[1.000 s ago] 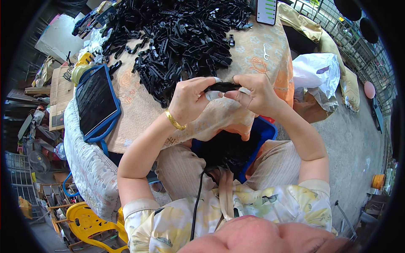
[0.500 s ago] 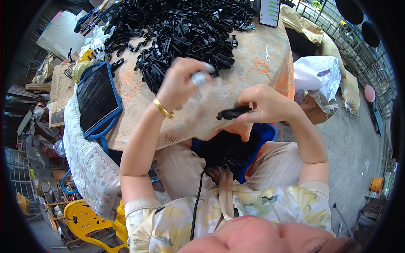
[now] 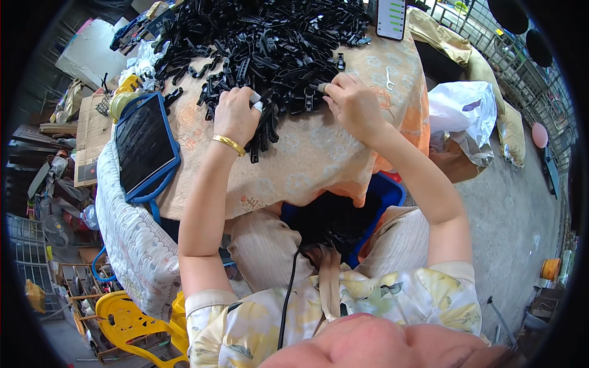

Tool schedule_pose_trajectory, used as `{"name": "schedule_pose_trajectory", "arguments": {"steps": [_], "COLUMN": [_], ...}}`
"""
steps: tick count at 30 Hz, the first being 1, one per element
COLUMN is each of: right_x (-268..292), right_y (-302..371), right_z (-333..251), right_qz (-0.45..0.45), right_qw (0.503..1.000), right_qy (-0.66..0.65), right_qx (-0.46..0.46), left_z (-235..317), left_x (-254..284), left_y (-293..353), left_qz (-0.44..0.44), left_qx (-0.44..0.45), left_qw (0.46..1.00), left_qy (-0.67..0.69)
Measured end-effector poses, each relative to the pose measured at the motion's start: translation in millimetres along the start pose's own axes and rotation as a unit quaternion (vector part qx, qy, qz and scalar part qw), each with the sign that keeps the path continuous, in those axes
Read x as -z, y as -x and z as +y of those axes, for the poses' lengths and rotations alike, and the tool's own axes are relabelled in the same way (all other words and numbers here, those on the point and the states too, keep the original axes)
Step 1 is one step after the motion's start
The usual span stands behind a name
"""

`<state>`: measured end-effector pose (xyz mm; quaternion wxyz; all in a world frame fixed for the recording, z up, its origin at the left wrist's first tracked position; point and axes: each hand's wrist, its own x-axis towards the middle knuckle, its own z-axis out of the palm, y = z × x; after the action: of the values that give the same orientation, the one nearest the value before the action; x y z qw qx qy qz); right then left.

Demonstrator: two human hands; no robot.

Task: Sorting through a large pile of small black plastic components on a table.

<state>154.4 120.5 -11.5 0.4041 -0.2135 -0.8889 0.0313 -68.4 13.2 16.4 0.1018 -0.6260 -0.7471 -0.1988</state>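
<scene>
A large heap of black plastic clip-like parts (image 3: 279, 52) covers the far part of the cloth-topped table (image 3: 294, 172). At its near left edge, my left hand (image 3: 236, 115) is closed with fingers curled down among the parts. White wrapping shows on one of its fingers, and a gold bangle sits on the wrist. Several parts stick out toward me beside this hand. My right hand (image 3: 356, 107) is closed at the heap's near right edge, its fingertips against the black parts. What either hand grips is hidden.
A blue bin (image 3: 392, 193) with dark contents stands between my knees, under the table edge. A blue-rimmed dark panel (image 3: 147, 147) leans at the left. A phone (image 3: 391, 18) and a small wrench (image 3: 389, 78) lie at the right, with a plastic bag (image 3: 460, 107) beyond.
My right hand has moved up and left from the table's front edge, where it held a black part, to the heap. My left hand has lowered onto the heap. Some parts now lie nearer me.
</scene>
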Motion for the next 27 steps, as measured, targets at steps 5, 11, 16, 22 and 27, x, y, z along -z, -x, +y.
{"name": "schedule_pose_trajectory", "arguments": {"steps": [5,11,16,22,27], "right_x": [14.3,28.4,26.9,29.9,27.9], "right_y": [0.7,9.7,12.7,15.7,15.8], "right_z": [-2.5,-8.7,-10.8,-31.4,-38.9], "right_qz": [-0.010,-0.050,-0.007,0.036,-0.025], "right_qw": [1.000,0.891,0.942,0.995,0.997], "right_qy": [0.011,-0.368,-0.333,-0.050,-0.028], "right_qx": [-0.018,-0.262,-0.047,0.075,0.068], "left_z": [18.8,50.0,57.4,59.6,55.5], "left_x": [10.5,16.5,13.2,6.4,8.0], "left_y": [1.2,5.9,9.9,15.1,15.0], "left_qz": [0.102,-0.175,-0.287,-0.280,-0.242], "left_qx": [0.015,0.138,0.153,0.148,0.182], "left_qw": [0.991,0.800,0.729,0.751,0.713], "left_qy": [0.081,0.557,0.603,0.579,0.632]}}
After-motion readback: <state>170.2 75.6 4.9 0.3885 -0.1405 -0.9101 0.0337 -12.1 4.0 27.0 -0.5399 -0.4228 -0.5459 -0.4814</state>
